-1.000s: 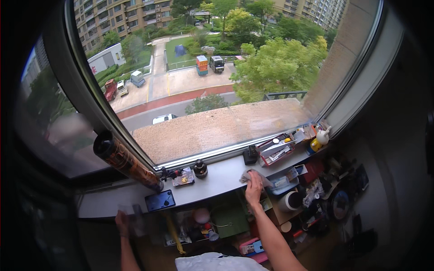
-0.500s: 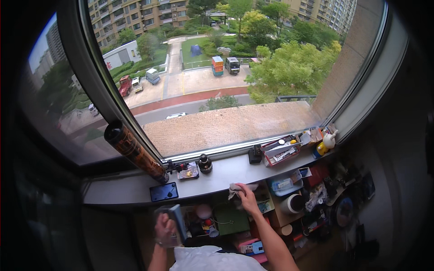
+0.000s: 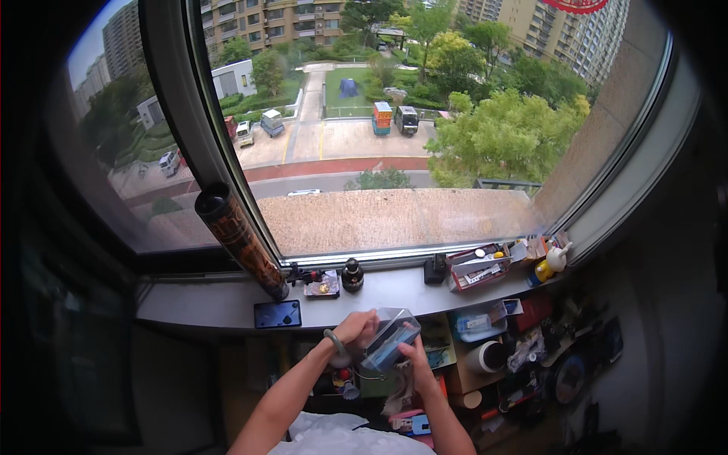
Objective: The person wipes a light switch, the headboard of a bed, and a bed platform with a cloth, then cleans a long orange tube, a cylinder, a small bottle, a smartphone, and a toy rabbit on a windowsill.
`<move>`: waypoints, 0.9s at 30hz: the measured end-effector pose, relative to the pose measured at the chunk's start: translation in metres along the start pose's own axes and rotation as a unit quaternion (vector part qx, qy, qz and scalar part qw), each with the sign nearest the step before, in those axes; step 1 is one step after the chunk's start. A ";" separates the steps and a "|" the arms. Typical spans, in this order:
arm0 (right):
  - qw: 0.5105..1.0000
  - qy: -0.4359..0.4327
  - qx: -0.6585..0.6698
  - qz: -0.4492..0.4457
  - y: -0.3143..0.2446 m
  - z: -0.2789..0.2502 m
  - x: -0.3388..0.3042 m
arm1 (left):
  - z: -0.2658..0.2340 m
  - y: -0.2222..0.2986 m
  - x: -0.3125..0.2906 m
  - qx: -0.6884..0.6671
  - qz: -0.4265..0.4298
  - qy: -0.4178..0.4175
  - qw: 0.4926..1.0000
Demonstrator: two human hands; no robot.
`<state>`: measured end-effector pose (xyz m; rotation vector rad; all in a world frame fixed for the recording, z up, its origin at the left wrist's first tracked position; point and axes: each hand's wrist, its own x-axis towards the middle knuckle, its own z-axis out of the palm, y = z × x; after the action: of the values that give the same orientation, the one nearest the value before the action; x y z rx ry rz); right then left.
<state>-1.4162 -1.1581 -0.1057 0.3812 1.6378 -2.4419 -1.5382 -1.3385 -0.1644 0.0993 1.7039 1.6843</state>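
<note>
A clear plastic box (image 3: pixel 393 334) with something blue inside or along its lower side is tilted between my hands, just in front of the windowsill. My left hand (image 3: pixel 358 331), with a bracelet on its wrist, grips the box's left side; its fingers are partly hidden behind the clear wall. On the box's right side my right hand (image 3: pixel 416 361) is closed, the thumb at its edge. A crumpled greyish cloth (image 3: pixel 399 391) hangs beneath my right hand, apparently held in the same grip.
Along the sill (image 3: pixel 402 294) stand a phone (image 3: pixel 277 314), a tall dark tube (image 3: pixel 244 243), a small tray (image 3: pixel 323 284), a dark bottle (image 3: pixel 353 275), a black holder (image 3: pixel 435 269) and a red-edged box (image 3: pixel 479 268). Below right are crowded shelves with a white canister (image 3: pixel 485 357).
My left hand has brought the box up and right, out of its earlier blur. My right hand has drawn back from the sill to the box, the cloth now hanging below it.
</note>
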 end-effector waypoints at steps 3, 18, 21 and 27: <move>0.993 0.048 0.105 0.030 -0.008 -0.003 0.019 | -0.005 0.005 0.007 -0.080 0.059 0.151 0.984; 0.962 0.271 -0.011 -0.032 0.012 -0.019 0.146 | -0.032 -0.095 -0.167 -0.015 0.052 0.299 0.953; 0.957 0.290 -0.012 -0.003 0.006 -0.021 0.156 | -0.050 -0.080 -0.176 0.165 0.143 0.418 0.882; 0.963 0.267 0.019 0.011 0.001 -0.014 0.162 | -0.102 -0.044 -0.163 0.355 0.178 0.502 0.768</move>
<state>-1.5686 -1.1461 -0.1620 1.1415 1.7473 -2.4943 -1.4545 -1.5162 -0.1456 -0.1854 3.2731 1.2558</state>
